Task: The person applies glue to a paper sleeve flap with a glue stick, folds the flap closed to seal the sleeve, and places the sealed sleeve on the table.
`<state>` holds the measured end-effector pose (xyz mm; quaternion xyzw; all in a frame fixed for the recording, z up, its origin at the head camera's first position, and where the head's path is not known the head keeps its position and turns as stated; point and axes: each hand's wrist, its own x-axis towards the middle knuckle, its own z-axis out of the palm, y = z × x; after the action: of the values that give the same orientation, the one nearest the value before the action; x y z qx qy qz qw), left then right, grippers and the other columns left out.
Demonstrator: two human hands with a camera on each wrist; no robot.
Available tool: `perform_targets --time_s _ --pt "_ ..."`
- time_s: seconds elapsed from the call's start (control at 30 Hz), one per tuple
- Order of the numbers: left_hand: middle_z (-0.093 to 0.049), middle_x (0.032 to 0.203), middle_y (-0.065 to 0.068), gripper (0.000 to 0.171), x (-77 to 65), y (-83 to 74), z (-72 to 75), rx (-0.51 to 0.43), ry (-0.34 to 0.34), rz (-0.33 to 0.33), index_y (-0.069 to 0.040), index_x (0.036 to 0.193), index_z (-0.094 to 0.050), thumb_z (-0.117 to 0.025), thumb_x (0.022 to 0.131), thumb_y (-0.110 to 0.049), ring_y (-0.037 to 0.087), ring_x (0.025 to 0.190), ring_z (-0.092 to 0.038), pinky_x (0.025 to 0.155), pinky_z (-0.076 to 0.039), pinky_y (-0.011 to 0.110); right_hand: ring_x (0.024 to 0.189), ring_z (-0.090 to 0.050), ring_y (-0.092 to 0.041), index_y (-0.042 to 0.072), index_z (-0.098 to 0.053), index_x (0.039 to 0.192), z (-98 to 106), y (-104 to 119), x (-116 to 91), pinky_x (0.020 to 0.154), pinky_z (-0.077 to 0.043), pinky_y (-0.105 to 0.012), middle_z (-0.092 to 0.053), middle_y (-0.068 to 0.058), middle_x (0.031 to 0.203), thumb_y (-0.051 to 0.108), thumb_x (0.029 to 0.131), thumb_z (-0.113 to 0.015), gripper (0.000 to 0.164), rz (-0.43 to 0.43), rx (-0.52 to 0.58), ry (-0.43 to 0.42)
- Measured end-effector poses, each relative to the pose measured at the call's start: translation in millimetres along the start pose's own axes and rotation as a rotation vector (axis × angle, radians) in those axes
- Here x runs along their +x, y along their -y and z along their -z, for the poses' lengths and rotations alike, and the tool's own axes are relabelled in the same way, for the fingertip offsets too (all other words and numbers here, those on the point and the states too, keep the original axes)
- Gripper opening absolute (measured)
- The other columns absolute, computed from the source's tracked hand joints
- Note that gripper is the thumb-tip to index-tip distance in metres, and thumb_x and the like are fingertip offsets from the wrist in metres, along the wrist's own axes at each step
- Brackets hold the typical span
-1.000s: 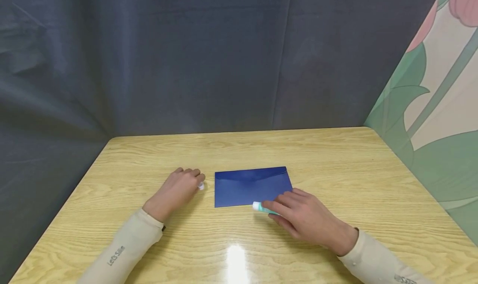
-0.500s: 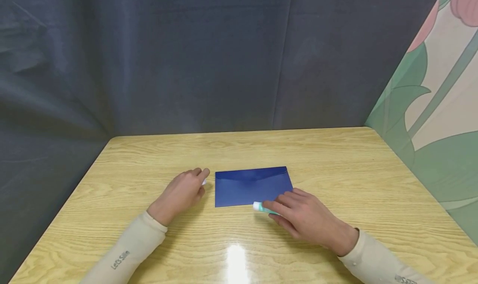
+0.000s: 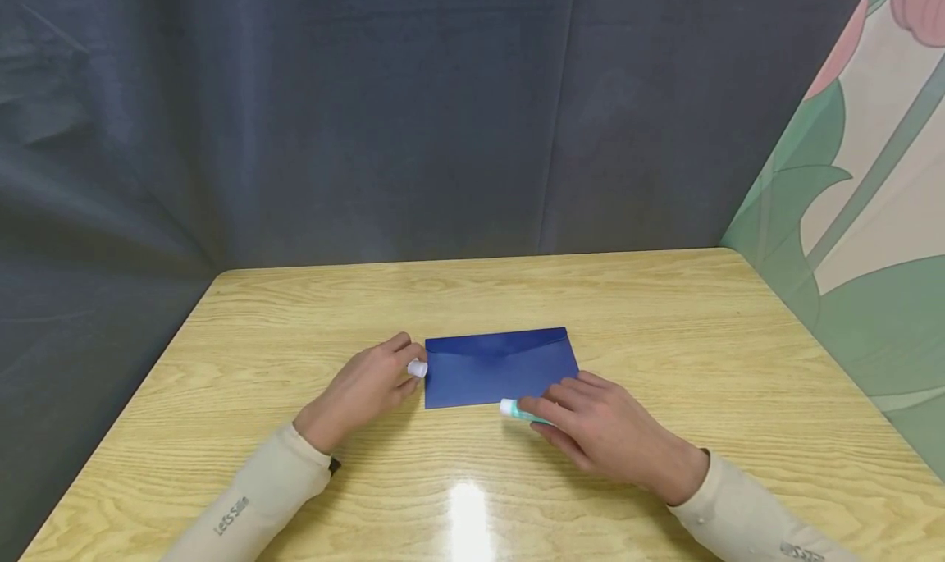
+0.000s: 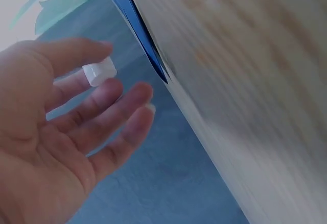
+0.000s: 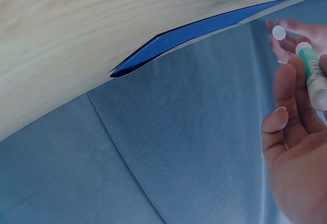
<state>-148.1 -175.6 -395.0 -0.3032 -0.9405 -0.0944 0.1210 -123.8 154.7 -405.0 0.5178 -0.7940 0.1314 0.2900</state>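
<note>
My right hand (image 3: 609, 431) grips a glue stick (image 5: 310, 66) with a green and white body and a barcode label. Its white end (image 3: 507, 408) points left, over the near edge of a blue envelope (image 3: 495, 373). At the envelope's left edge, my left hand (image 3: 365, 390) pinches a small white cap (image 4: 100, 72) between thumb and index finger; the other fingers are loosely bent beside it. The envelope lies flat, its flap along the far side. My right fingers hide part of its lower right corner.
A light wood table (image 3: 635, 299) carries everything. Behind it hangs a dark cloth (image 3: 413, 119), which also covers the left side. To the right stands a panel (image 3: 871, 217) painted with flowers and leaves.
My left hand has moved right with the white cap, up to the envelope's left edge, and turned so the cap shows more. My right hand and the glue stick have stayed in place.
</note>
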Motion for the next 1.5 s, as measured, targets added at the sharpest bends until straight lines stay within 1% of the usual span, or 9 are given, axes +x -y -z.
perform_targets --time_s 0.2,0.33,0.47,0.67,0.77,0.93,1.13,1.33,1.5 --pt "-0.060 0.089 0.000 0.025 -1.3 -10.7 -0.1 0.031 -0.030 -0.045 -0.010 0.101 -0.069 -0.083 0.080 -0.010 0.010 0.069 -0.058 0.062 -0.052 0.023 0.066 -0.049 -0.003 0.021 -0.069 0.113 -1 0 1 0.062 -0.040 -0.020 -0.061 0.014 0.079 0.027 0.100 -0.057 0.018 0.002 0.001 0.004" --pt "-0.060 0.088 -0.001 0.021 -1.1 -22.8 0.4 0.029 -0.041 -0.089 -0.011 0.100 -0.070 -0.081 0.082 -0.012 0.010 0.070 -0.056 0.065 -0.053 0.024 0.066 -0.048 -0.003 0.021 -0.068 0.113 0 0 2 0.061 -0.040 -0.021 -0.061 0.014 0.079 0.028 0.101 -0.054 0.019 0.005 -0.003 0.004" --pt "-0.062 0.088 -0.001 0.020 -0.8 -35.1 0.9 0.032 -0.046 -0.124 -0.010 0.101 -0.072 -0.081 0.084 -0.015 0.009 0.072 -0.057 0.066 -0.053 0.023 0.065 -0.048 -0.003 0.021 -0.068 0.113 -1 0 2 0.061 -0.040 -0.021 -0.060 0.014 0.079 0.028 0.103 -0.051 0.021 0.008 -0.007 0.004" --pt "-0.061 0.085 -0.002 0.021 0.0 -48.8 1.3 -0.008 -0.065 -0.150 -0.010 0.102 -0.074 -0.081 0.084 -0.019 0.006 0.068 -0.050 0.061 -0.047 0.017 0.065 -0.050 -0.004 0.021 -0.068 0.114 0 1 2 0.062 -0.041 -0.021 -0.061 0.013 0.078 0.029 0.103 -0.052 0.021 -0.003 -0.002 0.039" --pt "-0.062 0.084 -0.002 0.022 1.5 -54.4 1.1 -0.028 -0.071 -0.166 -0.010 0.102 -0.075 -0.082 0.083 -0.019 0.005 0.068 -0.050 0.062 -0.046 0.016 0.066 -0.051 -0.003 0.021 -0.068 0.115 0 1 2 0.062 -0.042 -0.022 -0.062 0.013 0.079 0.029 0.102 -0.053 0.021 -0.014 0.004 0.054" --pt "-0.064 0.086 -0.001 0.023 3.6 -62.9 0.7 -0.054 -0.080 -0.172 -0.009 0.103 -0.075 -0.082 0.083 -0.017 0.005 0.070 -0.054 0.063 -0.048 0.015 0.068 -0.054 -0.003 0.021 -0.069 0.114 1 1 2 0.062 -0.045 -0.022 -0.064 0.013 0.082 0.028 0.102 -0.055 0.020 -0.018 0.015 0.031" --pt "-0.064 0.085 -0.003 0.021 4.5 -70.8 -0.2 -0.050 -0.101 -0.178 -0.009 0.102 -0.075 -0.081 0.083 -0.016 0.005 0.070 -0.055 0.063 -0.048 0.013 0.067 -0.051 -0.002 0.020 -0.069 0.114 0 1 5 0.062 -0.044 -0.022 -0.063 0.013 0.082 0.028 0.101 -0.055 0.021 -0.012 0.017 -0.001" --pt "-0.066 0.085 -0.003 0.023 4.9 -75.1 0.8 -0.032 -0.143 -0.171 -0.010 0.103 -0.075 -0.082 0.083 -0.019 0.005 0.069 -0.054 0.061 -0.047 0.014 0.068 -0.051 -0.003 0.018 -0.070 0.115 -2 2 10 0.062 -0.043 -0.022 -0.065 0.011 0.084 0.030 0.103 -0.050 0.026 -0.002 0.014 -0.031" --pt "-0.068 0.086 -0.003 0.024 4.6 -76.3 1.0 -0.016 -0.194 -0.179 -0.010 0.102 -0.075 -0.083 0.082 -0.019 0.005 0.070 -0.058 0.063 -0.049 0.016 0.069 -0.054 -0.005 0.017 -0.070 0.115 -3 3 13 0.062 -0.043 -0.022 -0.067 0.009 0.086 0.031 0.104 -0.051 0.026 -0.004 0.019 -0.018"
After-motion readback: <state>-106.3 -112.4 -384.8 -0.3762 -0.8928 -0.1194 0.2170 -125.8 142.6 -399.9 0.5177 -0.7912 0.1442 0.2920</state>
